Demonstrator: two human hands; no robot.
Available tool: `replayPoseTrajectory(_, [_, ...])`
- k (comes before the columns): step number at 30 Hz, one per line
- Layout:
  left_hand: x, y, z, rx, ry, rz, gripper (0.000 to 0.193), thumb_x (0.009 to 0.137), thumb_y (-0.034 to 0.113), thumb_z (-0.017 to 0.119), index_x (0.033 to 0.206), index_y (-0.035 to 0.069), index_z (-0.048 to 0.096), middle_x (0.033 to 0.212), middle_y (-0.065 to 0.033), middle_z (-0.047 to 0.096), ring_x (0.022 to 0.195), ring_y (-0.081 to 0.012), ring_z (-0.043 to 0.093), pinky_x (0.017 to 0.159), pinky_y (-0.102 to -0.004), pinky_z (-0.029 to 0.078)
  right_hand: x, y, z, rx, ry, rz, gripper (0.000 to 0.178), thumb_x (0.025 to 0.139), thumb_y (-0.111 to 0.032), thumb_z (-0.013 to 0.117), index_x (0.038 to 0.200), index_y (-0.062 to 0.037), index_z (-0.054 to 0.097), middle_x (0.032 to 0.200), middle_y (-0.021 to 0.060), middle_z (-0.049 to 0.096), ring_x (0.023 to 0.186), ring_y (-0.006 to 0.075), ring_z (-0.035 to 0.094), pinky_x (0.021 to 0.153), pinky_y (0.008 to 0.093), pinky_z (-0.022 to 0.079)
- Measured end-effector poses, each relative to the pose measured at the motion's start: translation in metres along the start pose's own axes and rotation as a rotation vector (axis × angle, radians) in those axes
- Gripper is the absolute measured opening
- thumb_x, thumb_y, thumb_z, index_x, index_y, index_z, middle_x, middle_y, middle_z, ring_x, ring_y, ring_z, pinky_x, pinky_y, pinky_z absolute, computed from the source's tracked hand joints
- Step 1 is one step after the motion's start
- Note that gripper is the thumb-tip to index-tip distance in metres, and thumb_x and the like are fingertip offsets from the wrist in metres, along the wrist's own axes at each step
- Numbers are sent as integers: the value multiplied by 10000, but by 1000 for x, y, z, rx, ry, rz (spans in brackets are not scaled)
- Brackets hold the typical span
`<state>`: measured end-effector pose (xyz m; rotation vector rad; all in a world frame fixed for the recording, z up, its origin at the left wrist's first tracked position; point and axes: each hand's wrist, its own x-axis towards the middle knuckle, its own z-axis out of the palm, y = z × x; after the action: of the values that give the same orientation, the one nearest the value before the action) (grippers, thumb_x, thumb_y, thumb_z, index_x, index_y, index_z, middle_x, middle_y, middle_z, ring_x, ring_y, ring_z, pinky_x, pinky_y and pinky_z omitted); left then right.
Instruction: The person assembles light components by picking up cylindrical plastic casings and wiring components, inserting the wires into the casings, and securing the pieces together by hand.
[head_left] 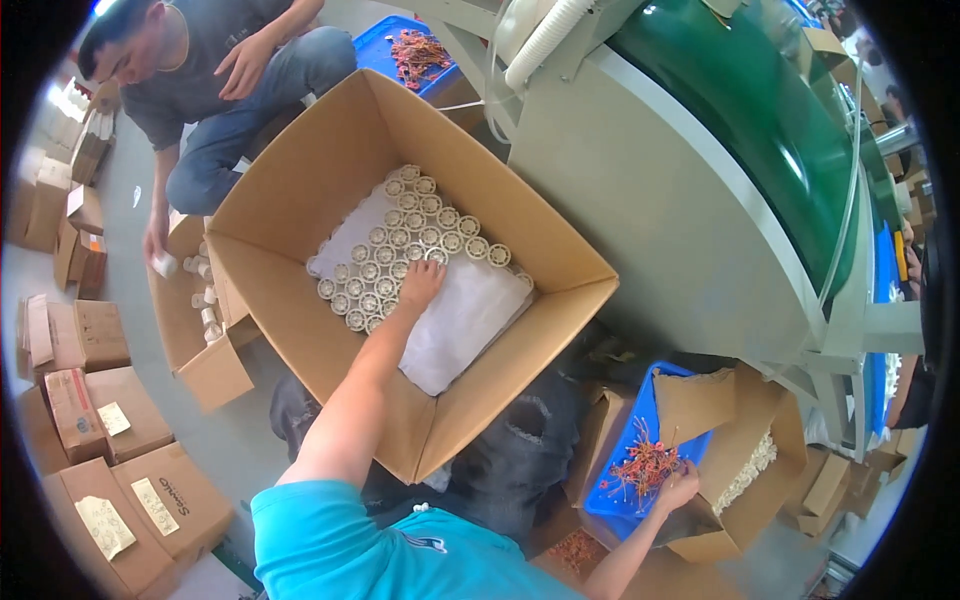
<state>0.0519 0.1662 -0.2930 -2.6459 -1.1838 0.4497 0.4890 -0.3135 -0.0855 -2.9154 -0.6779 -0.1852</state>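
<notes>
A large open cardboard box (300, 150) stands in front of me, with rows of round white plastic parts (385, 255) inside, each with a ring-shaped top. My left hand (422, 282) reaches into it, fingers bent down around one of these parts at the edge of a white sheet (460, 330). To the lower right, a blue plastic bin (610, 495) holds a tangled pile of red wires (640, 468). My right hand (680, 486) is at the right side of this pile, its fingers closed on some wires; the fingertips are partly hidden.
At the upper left a person (225, 90) crouches, one hand holding a white part over a smaller box (185, 330). A grey and green machine (660, 190) fills the right. Another blue bin (370, 45) holds red wires. An open carton (780, 420) has white pieces. Closed cartons (150, 400) line the left.
</notes>
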Motion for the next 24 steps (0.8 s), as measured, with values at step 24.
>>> replayPoseTrajectory(24, [-235,14,-280,-2590,-151,124,518,739,67,813,1193,37,563,1078,-58,665,1009,-175,640,931,-349,501,-7,-6,-97,219,279,-17,314,950,-90,514,1210,24,648,1098,215,697,945,366,681,828,408,526])
